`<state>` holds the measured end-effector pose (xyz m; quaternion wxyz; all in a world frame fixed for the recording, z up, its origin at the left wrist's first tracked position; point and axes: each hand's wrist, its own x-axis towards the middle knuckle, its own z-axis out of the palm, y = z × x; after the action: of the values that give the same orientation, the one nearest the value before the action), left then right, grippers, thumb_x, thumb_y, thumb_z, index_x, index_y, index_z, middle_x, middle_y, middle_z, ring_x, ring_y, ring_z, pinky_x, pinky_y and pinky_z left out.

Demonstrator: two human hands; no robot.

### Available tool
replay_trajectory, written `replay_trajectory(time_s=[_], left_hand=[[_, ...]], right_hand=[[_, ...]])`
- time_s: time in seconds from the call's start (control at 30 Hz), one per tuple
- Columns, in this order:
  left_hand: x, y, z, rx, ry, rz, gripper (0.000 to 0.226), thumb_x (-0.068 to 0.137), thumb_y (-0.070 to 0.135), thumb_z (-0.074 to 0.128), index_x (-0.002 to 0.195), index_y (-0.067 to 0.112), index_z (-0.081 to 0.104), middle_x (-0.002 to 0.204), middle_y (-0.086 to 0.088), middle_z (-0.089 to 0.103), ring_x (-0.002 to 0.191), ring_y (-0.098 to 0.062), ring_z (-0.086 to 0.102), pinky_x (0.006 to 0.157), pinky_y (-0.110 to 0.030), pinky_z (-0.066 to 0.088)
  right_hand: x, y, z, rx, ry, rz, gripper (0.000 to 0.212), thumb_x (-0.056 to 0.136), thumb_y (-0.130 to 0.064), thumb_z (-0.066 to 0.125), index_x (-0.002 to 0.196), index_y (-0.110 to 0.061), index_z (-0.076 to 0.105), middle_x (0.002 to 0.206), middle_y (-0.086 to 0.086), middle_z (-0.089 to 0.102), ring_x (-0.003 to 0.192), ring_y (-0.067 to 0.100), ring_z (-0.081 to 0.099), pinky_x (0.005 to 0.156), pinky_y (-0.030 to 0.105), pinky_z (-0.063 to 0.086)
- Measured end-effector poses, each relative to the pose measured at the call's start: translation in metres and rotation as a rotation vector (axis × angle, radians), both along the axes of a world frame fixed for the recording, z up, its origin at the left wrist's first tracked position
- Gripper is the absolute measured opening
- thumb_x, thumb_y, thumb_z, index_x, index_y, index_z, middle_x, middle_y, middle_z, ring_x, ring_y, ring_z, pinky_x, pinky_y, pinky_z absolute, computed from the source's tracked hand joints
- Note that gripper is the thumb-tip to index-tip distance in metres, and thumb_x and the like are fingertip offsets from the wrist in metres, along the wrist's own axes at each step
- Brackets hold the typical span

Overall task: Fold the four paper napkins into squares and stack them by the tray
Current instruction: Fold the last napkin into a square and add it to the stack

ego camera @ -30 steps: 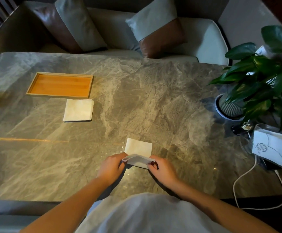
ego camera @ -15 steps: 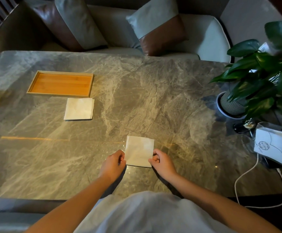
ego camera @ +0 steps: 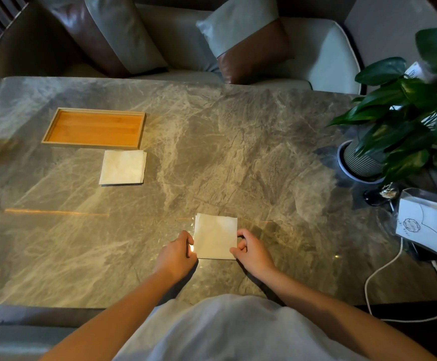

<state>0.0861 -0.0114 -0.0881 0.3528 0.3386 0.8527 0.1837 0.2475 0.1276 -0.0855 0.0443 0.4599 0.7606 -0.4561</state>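
A white napkin folded into a square lies flat on the marble table near me. My left hand touches its near left edge with curled fingertips. My right hand pinches its near right edge between thumb and fingers. A stack of folded white napkins rests just in front of the wooden tray at the far left; how many it holds is unclear.
A potted plant stands at the right edge. In front of it sit a clear holder with white napkins and a white cable. A sofa with cushions is beyond the table.
The near half of the napkin, lifted in both hands a second ago, now lies folded flat as a square. My hands have slid to its near side edges.
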Motion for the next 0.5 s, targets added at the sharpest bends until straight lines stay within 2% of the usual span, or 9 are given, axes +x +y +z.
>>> replay_trajectory(time_s=[0.07,0.13,0.2,0.3,0.37,0.43,0.5], left_hand=[[0.002,-0.001,0.001,0.007,0.041,-0.005,0.018,0.083,0.027,0.056,0.094,0.027,0.042,0.066,0.01,0.057,0.062,-0.007,0.056,0.055,-0.025,0.038],[0.003,-0.002,0.0,0.047,0.101,-0.005,0.017,0.086,0.03,0.055,0.095,0.027,0.04,0.071,0.011,0.057,0.066,-0.009,0.057,0.069,-0.029,0.042],[0.003,-0.004,0.0,0.092,0.171,-0.014,0.017,0.088,0.029,0.054,0.101,0.024,0.043,0.088,0.009,0.059,0.079,-0.013,0.057,0.084,-0.034,0.042],[0.002,-0.007,-0.002,0.151,0.303,-0.108,0.03,0.089,0.028,0.053,0.117,0.02,0.047,0.119,0.004,0.053,0.107,-0.02,0.051,0.096,-0.036,0.036],[0.003,-0.007,-0.001,0.179,0.386,-0.217,0.039,0.089,0.026,0.051,0.127,0.019,0.045,0.133,0.001,0.048,0.121,-0.021,0.046,0.103,-0.039,0.032],[0.006,-0.004,0.0,0.174,0.488,-0.336,0.048,0.088,0.026,0.052,0.134,0.018,0.043,0.144,-0.002,0.042,0.13,-0.022,0.042,0.108,-0.044,0.03],[0.013,0.002,-0.001,0.132,0.562,-0.452,0.054,0.09,0.027,0.052,0.141,0.015,0.038,0.152,-0.006,0.034,0.138,-0.024,0.036,0.109,-0.051,0.028]], right_hand=[[0.0,0.0,0.0,0.012,0.0,0.012,0.033,0.085,-0.024,0.066,0.115,-0.026,0.051,0.079,-0.004,0.064,0.076,0.017,0.063,0.075,0.044,0.053],[0.001,0.0,-0.002,0.025,0.003,0.027,0.038,0.086,-0.024,0.066,0.12,-0.027,0.05,0.078,-0.007,0.06,0.076,0.015,0.061,0.074,0.043,0.053],[0.001,0.001,-0.004,0.041,0.005,0.054,0.044,0.086,-0.024,0.065,0.126,-0.028,0.048,0.077,-0.009,0.056,0.075,0.014,0.059,0.072,0.041,0.052],[0.002,0.0,-0.007,0.098,0.0,0.085,0.053,0.086,-0.025,0.065,0.132,-0.032,0.04,0.082,-0.012,0.054,0.074,0.01,0.057,0.068,0.038,0.052],[0.002,-0.001,-0.006,0.194,0.021,0.063,0.061,0.085,-0.024,0.066,0.136,-0.032,0.034,0.103,-0.013,0.054,0.088,0.008,0.056,0.072,0.034,0.051],[0.001,-0.001,-0.006,0.395,0.024,0.158,0.065,0.084,-0.025,0.065,0.139,-0.027,0.031,0.13,-0.005,0.047,0.116,0.014,0.047,0.09,0.035,0.046],[-0.006,-0.003,-0.003,0.571,0.001,0.327,0.065,0.085,-0.029,0.062,0.142,-0.022,0.03,0.143,0.001,0.04,0.13,0.021,0.038,0.104,0.04,0.035]])
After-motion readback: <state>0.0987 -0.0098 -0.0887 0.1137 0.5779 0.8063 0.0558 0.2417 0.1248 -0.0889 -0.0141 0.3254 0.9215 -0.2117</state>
